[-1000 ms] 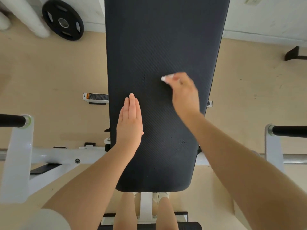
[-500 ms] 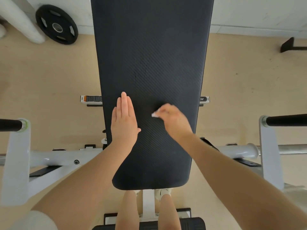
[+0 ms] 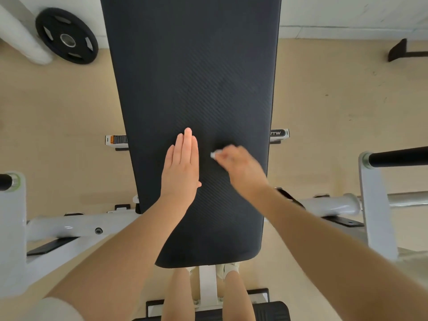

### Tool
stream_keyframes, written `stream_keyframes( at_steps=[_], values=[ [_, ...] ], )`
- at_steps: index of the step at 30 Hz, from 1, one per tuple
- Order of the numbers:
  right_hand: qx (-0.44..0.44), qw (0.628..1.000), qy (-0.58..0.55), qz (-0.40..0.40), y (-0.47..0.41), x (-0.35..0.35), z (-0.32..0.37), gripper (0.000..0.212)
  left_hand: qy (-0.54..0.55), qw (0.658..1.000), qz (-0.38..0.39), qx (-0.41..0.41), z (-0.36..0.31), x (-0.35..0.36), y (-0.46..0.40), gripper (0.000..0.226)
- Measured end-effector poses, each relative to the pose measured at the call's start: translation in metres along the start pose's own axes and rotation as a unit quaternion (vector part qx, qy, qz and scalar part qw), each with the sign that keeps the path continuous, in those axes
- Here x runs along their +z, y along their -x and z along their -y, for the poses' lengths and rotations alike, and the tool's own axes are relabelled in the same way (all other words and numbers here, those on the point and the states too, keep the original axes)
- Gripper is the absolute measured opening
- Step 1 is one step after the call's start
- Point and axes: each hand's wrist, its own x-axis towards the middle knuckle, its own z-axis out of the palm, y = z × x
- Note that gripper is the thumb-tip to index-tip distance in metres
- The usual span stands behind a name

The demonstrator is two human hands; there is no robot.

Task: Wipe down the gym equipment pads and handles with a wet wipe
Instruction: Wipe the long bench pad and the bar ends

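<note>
- Nearest the camera, the near end of one black bench pad [image 3: 190,89] sits over a white frame [image 3: 76,224]; two bare legs and a white shoe [image 3: 229,267] show below its near edge.
- The left hand [image 3: 181,167] lies flat on the pad near its left edge, fingers straight and close together, holding nothing; it looks to be steadying the pad.
- Just beside it, toward the right edge, the right hand [image 3: 240,167] is blurred, its fingers curled over a small white wet wipe [image 3: 212,155]; only a corner of the wipe peeks out, pressed against the pad.
- Risk: with so little wipe showing, bare fingertips may rub the pad instead of the cloth, so strokes could miss strips, above all along the edges and the far half.
- Risk: the wipe may bunch up or slip out from under the fingers on the ribbed surface.
- Two black handles, left [image 3: 4,181] and right [image 3: 398,156], flank the pad and look untouched.
- Farther off, one black weight plate [image 3: 67,35] leans by the wall beyond the pad's far left corner.
</note>
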Motion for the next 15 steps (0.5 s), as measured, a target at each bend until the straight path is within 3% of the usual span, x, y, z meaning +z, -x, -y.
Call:
stream_keyframes(
  at_steps=[2,3,6,8,12,15],
  values=[
    [-0.003,0.998,-0.023,0.058,0.019,0.006,-0.001,0.048,-0.009,1.0,-0.018,-0.02,-0.004,-0.002,0.002,0.117],
    [-0.005,0.998,-0.048,0.031,0.017,0.002,-0.001,0.044,-0.007,0.999,-0.035,-0.032,-0.006,-0.004,0.002,0.121],
    [0.043,0.974,-0.134,-0.176,-0.022,-0.031,-0.009,0.032,-0.034,0.997,-0.076,-0.002,-0.012,-0.006,-0.002,0.129],
    [0.081,0.959,-0.135,-0.236,-0.057,-0.063,-0.02,0.029,-0.046,0.994,-0.093,0.037,-0.015,-0.008,-0.009,0.129],
    [0.091,0.967,-0.097,-0.217,-0.084,-0.076,-0.038,0.035,-0.049,0.996,-0.065,0.045,-0.021,-0.002,-0.02,0.122],
    [0.029,0.978,-0.05,-0.2,-0.056,-0.045,-0.036,0.039,-0.043,0.997,-0.058,0.031,-0.026,-0.002,-0.02,0.114]
  ],
)
